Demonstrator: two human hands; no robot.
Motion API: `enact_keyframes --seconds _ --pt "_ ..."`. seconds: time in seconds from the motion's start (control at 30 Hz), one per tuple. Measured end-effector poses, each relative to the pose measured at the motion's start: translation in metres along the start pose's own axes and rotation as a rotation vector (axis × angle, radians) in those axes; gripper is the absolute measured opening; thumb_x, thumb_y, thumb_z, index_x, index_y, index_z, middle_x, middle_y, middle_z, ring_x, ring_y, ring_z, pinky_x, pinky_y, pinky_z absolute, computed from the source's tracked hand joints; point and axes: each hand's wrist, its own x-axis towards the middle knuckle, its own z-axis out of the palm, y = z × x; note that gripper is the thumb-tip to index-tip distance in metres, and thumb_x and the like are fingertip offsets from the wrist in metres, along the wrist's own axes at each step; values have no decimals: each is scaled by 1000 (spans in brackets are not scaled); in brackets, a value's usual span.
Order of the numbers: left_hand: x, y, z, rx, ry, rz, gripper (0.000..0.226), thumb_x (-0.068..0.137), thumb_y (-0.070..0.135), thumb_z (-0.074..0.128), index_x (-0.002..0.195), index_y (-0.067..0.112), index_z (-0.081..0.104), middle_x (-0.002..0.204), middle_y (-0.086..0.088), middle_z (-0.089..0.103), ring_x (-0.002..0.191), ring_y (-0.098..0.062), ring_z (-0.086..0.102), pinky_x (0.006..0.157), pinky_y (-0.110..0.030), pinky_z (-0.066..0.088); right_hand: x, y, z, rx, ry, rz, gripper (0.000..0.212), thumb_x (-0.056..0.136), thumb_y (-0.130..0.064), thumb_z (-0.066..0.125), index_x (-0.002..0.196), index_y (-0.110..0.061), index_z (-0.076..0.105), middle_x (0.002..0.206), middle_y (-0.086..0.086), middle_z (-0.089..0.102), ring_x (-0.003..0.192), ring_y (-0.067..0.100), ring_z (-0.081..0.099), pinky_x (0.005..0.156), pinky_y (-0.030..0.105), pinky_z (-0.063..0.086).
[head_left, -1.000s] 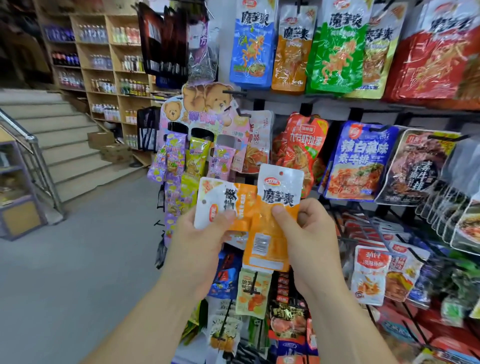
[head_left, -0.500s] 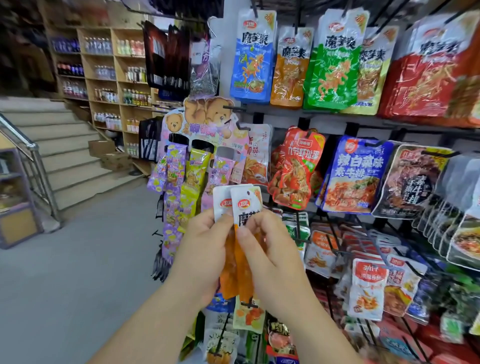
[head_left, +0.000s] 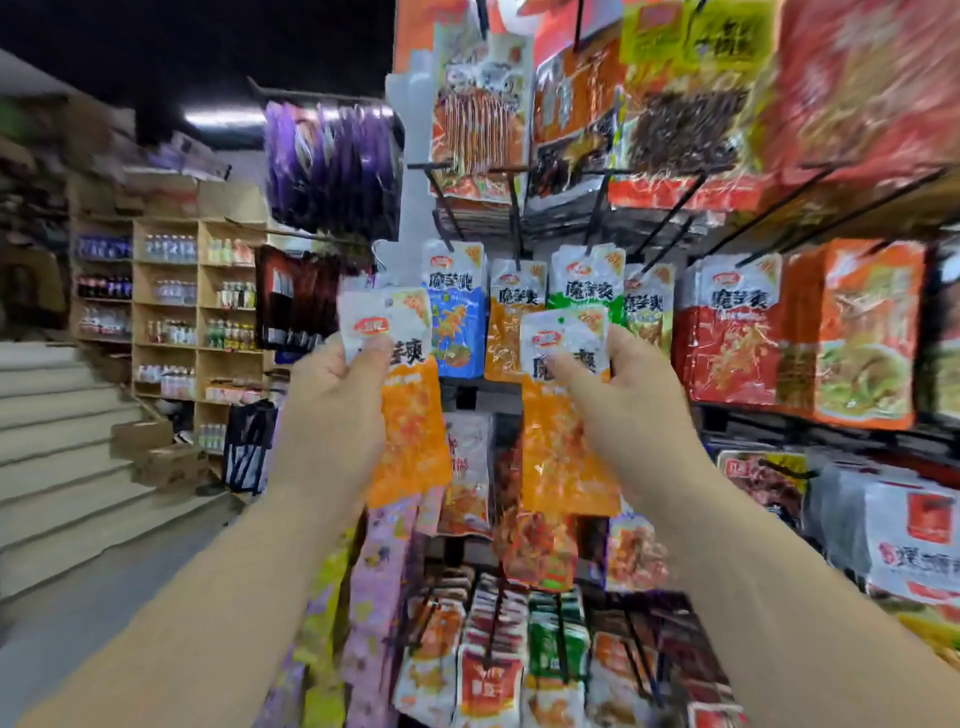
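Two orange snack packets with white tops are raised in front of a hanging rack. My left hand (head_left: 332, 415) pinches the left orange packet (head_left: 410, 431) near its white top, thumb on the front. My right hand (head_left: 618, 400) pinches the right orange packet (head_left: 563, 457) the same way. The two packets hang upright and apart, side by side. Just behind them a row of like packets hangs on black pegs: a blue packet (head_left: 457, 317), an orange hanging packet (head_left: 506, 322) and a green packet (head_left: 587, 283). The picture is blurred.
Black pegs (head_left: 670, 218) stick out toward me above the row. Large red packets (head_left: 737, 338) hang at right, more snacks (head_left: 488, 670) below. Purple bags (head_left: 332, 166) hang upper left. Wooden drink shelves (head_left: 171, 306), cardboard boxes (head_left: 156, 452) and grey stairs (head_left: 57, 447) lie left, with floor (head_left: 78, 613).
Both hands have risen and moved apart, separating the two orange packets that were held together. The view has tilted up toward the higher peg row.
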Motion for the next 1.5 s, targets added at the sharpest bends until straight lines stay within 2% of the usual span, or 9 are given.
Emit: enact_keyframes --seconds 0.13,0.2,0.43,0.57,0.73,0.87,1.03,1.27,1.5 --pt "34 -10 14 2 -48 -8 21 94 42 63 94 27 78 87 -16 66 81 -33 56 70 -50 48 54 -19 3 -42 69 -47 41 101 -35 63 73 -19 39 62 -2 38 55 19 37 56 41 38" --pt "40 -20 15 23 -58 -30 21 94 41 62 96 29 80 89 -16 69 82 -33 58 72 -51 49 74 -26 5 -30 48 -69 41 103 -33 60 69 -19 42 53 -9 37 51 20 36 52 41 37" --pt "49 -35 5 -36 -57 -64 35 109 22 51 91 28 81 88 -12 73 82 -33 63 75 -54 53 109 -42 30 -13 23 -115 51 105 -28 58 65 -19 29 57 -1 23 59 23 29 58 41 30" --pt "45 -38 3 1 -62 -27 36 110 25 52 90 36 80 86 -18 66 80 -35 55 72 -55 46 107 -41 41 67 34 -149 49 104 -31 57 81 12 46 63 10 32 58 25 30 56 40 32" --pt "42 -33 7 38 -103 -17 40 111 28 49 89 42 79 84 -12 73 78 -36 60 71 -74 52 109 -40 47 103 119 -92 39 105 -24 57 71 -11 45 49 -9 22 51 22 23 53 37 29" --pt "46 -38 6 3 -101 -39 35 110 29 49 95 39 79 88 -14 74 82 -36 61 72 -64 54 114 -42 50 134 172 -20 47 103 -23 59 63 -19 34 47 -11 18 51 21 19 54 37 25" --pt "45 -41 8 -45 -80 -61 34 110 27 50 95 38 79 94 -16 75 86 -36 63 82 -73 52 118 -46 48 123 150 12 42 102 -22 61 65 -11 45 43 -10 18 45 17 17 53 30 20" --pt "41 -38 6 -88 -74 -79 29 110 23 49 104 28 77 95 -8 79 88 -30 71 85 -58 57 121 -51 50 37 161 29 56 101 -21 60 54 -22 28 41 -12 16 39 12 13 40 21 10" --pt "42 -36 7 -101 -80 -82 28 111 22 48 104 26 75 90 -2 80 77 -18 75 69 -40 63 131 -52 48 -34 189 88 46 94 -21 62 55 -18 37 52 -1 27 53 22 24 55 36 23"
